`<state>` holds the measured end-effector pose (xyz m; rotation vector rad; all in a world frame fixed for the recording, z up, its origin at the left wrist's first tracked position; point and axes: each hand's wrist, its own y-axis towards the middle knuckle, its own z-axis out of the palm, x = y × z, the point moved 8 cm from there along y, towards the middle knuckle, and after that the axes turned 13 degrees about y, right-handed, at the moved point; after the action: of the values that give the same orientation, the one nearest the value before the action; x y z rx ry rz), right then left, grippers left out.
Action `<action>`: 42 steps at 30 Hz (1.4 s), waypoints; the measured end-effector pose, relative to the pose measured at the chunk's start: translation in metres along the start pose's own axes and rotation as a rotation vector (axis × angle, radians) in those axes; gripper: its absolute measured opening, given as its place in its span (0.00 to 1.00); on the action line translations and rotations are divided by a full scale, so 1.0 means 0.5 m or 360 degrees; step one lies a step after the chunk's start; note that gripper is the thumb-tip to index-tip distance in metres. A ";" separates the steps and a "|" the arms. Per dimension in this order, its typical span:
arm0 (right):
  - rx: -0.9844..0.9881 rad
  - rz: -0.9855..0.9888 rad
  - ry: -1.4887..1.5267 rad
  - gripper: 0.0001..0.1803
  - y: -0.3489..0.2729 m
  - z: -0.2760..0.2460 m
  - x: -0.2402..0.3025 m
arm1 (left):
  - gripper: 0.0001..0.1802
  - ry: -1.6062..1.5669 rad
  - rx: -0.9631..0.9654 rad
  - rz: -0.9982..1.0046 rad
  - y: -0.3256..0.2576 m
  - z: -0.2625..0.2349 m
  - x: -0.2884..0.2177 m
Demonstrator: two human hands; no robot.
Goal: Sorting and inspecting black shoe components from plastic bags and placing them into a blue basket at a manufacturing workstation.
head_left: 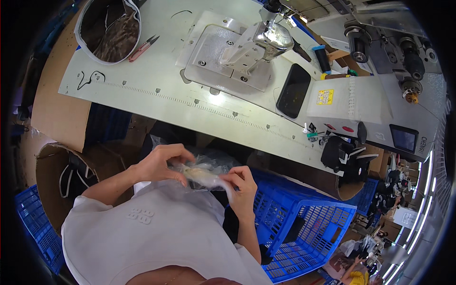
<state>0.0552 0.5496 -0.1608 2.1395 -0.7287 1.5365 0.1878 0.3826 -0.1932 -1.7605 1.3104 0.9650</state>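
In front of my chest, below the table's front edge, is a crumpled clear plastic bag (216, 162). Something pale and yellowish (200, 174) shows through the film; its kind I cannot make out. My right hand (241, 189) pinches the bag's right end between thumb and fingers. At the bag's left side, my left hand (164, 164) is curved, its thumb and fingers apart with a gap between them. Its fingertips are close to the film, and whether they touch it is hard to see.
A sewing machine (256, 47) stands on the white table (156, 107), with a dark phone (293, 90) to its right. Thread snips (144, 48) lie beside a round fabric-lined container (108, 33) at far left. A blue crate (304, 223) and a cardboard box (50, 178) flank me.
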 end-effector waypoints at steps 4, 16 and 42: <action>-0.0111 0.0008 -0.0029 0.09 -0.035 -0.051 0.002 | 0.14 -0.0348 -0.0018 -0.0384 -0.042 -0.015 0.050; 0.0432 0.0070 -0.0016 0.14 -0.020 0.079 0.012 | 0.13 0.0083 -0.0064 -0.0106 0.012 0.019 -0.035; 0.0362 0.0490 0.0691 0.16 -0.045 -0.219 0.055 | 0.65 0.0720 0.0440 -0.0308 0.070 0.023 -0.099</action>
<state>-0.0045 0.6281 -0.1011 1.7933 -0.7818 2.2476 0.1425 0.4061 -0.1586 -1.9030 1.4302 0.2656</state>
